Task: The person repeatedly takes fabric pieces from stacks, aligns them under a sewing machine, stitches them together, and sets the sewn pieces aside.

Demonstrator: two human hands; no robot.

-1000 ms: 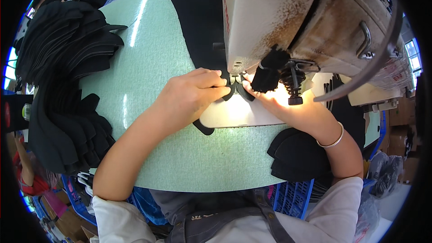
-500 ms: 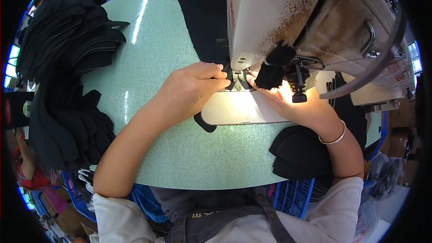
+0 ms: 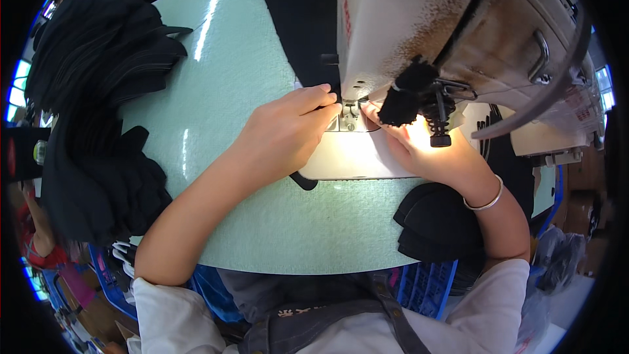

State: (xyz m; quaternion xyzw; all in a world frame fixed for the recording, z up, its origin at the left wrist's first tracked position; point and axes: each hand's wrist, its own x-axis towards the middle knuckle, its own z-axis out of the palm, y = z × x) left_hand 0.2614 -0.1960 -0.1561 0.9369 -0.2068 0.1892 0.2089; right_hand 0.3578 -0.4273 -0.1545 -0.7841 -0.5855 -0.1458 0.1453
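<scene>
A worn cream sewing machine (image 3: 452,33) stands over a pale green table (image 3: 229,92). My left hand (image 3: 285,134) lies flat beside the needle plate (image 3: 347,123), fingers pressing a small black fabric piece (image 3: 303,180) whose tip shows under the palm. My right hand (image 3: 426,151) rests on the lit machine bed (image 3: 354,157), its fingertips at the presser foot on the other side. The part of the fabric at the needle is hidden by the fingers and the machine head. A thin bangle (image 3: 485,200) sits on my right wrist.
A tall heap of black cut pieces (image 3: 85,92) covers the table's left side. A smaller stack of black curved pieces (image 3: 436,223) lies at the right front edge by my right forearm. Blue crates (image 3: 426,282) stand below the table.
Both hands have stayed at the needle and crept slightly away from me; the view has shifted a little to the right. The black piece tip under my left palm remains.
</scene>
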